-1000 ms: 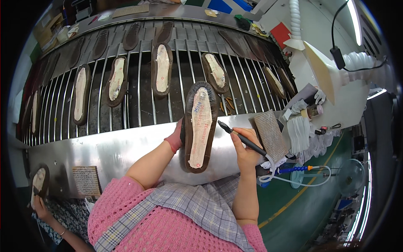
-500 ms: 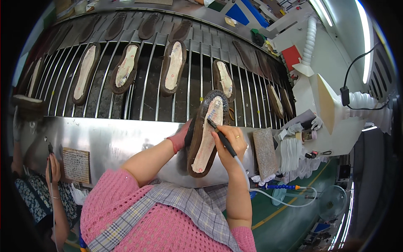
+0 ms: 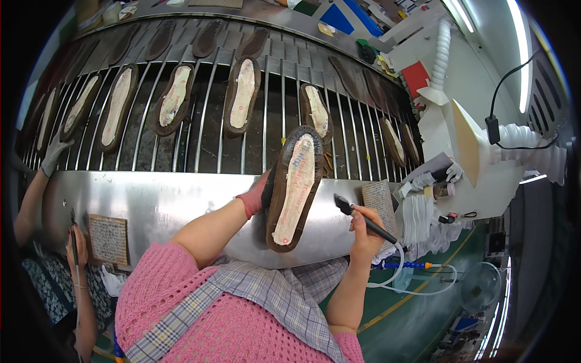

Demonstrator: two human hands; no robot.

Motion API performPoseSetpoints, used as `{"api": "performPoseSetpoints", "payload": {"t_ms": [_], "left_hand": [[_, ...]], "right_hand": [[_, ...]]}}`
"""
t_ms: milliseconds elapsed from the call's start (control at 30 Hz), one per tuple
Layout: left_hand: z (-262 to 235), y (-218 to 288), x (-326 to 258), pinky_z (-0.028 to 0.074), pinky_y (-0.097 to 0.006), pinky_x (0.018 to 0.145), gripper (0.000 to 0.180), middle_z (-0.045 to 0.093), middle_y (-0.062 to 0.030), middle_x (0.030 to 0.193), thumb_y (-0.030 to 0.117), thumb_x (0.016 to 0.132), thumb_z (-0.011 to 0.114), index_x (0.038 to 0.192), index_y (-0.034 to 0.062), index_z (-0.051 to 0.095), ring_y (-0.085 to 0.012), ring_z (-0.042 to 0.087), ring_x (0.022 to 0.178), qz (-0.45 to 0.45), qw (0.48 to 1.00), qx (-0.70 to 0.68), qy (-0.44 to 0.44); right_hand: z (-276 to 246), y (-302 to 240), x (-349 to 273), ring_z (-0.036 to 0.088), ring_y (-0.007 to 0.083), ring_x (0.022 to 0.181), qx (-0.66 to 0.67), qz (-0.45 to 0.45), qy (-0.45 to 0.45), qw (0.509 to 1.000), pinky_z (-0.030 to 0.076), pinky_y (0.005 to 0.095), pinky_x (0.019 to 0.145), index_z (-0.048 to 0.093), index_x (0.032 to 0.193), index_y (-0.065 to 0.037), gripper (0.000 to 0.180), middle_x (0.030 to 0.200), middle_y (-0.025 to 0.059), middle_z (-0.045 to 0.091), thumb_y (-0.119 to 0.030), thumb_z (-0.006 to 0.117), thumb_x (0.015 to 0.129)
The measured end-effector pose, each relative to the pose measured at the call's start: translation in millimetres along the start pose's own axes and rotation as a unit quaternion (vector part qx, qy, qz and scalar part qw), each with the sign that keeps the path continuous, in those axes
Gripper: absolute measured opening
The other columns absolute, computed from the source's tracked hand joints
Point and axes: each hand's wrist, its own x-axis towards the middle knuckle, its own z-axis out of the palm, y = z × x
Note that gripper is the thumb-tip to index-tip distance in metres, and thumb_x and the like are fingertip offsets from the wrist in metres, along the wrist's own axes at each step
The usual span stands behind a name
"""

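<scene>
A dark brown fuzzy shoe upper (image 3: 279, 202) with a pale, marked insole facing up tilts over the metal ledge in front of me. My left hand (image 3: 259, 195), in a pink-cuffed dark glove, grips it from its left side; the fingers are hidden behind the shoe upper. In my bare right hand (image 3: 366, 235) is a black-handled glue brush (image 3: 344, 204) with a pale hose at its tail. Its dark tip is apart from the shoe upper, to the right over the ledge.
Several similar shoe uppers (image 3: 230, 109) lie on a rack of metal rods (image 3: 209, 121) beyond the ledge (image 3: 181, 187). A co-worker's gloved hand (image 3: 54, 154) is by one at far left; their other hand (image 3: 75, 245) holds a brush. A ridged board (image 3: 380, 209) and white ducts stand right.
My right hand has drawn the brush off the insole, out to the right. The co-worker's gloved hand has come to the rods, where another shoe upper now lies.
</scene>
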Motion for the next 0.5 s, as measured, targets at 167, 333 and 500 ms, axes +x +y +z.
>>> {"api": "performPoseSetpoints", "payload": {"t_ms": [167, 333, 500], "left_hand": [[-30.6, -29.5, 15.0, 0.053, -0.035, 0.088, 0.031, 0.064, -0.0097, 0.113, 0.018, 0.098, 0.047, 0.124, 0.0034, 0.055, -0.0193, 0.064, 0.099, 0.004, 1.0, -0.028, 0.005], [-44.2, -37.1, 23.4, 0.052, -0.044, 0.09, 0.042, 0.063, -0.0168, 0.113, 0.03, 0.1, 0.036, 0.126, 0.0025, 0.053, -0.029, 0.064, 0.1, -0.041, 0.987, -0.154, 0.002], [-27.1, -30.8, 23.8, 0.052, -0.049, 0.09, 0.056, 0.06, -0.0236, 0.116, 0.046, 0.095, 0.039, 0.127, 0.0023, 0.052, -0.0377, 0.061, 0.104, -0.125, 0.972, -0.201, -0.007]], "right_hand": [[-25.5, 77.6, -6.3, 0.047, 0.004, 0.057, 0.063, 0.094, 0.234, 0.966, 0.038, 0.0191, 0.048, 0.063, 0.1, 0.0, 0.019, 0.077, 0.0032, 0.059, -0.017, 0.063, 0.091], [-34.6, 155.5, -41.8, 0.046, 0.0057, 0.052, 0.08, 0.099, 0.304, 0.944, 0.035, 0.0193, 0.046, 0.063, 0.096, 0.0, 0.015, 0.075, 0.0045, 0.06, -0.012, 0.064, 0.089], [-47.0, 169.3, -58.7, 0.047, 0.0049, 0.051, 0.109, 0.115, 0.35, 0.923, 0.038, 0.0194, 0.043, 0.063, 0.095, -0.001, 0.012, 0.074, 0.0041, 0.062, -0.011, 0.064, 0.088]]}}
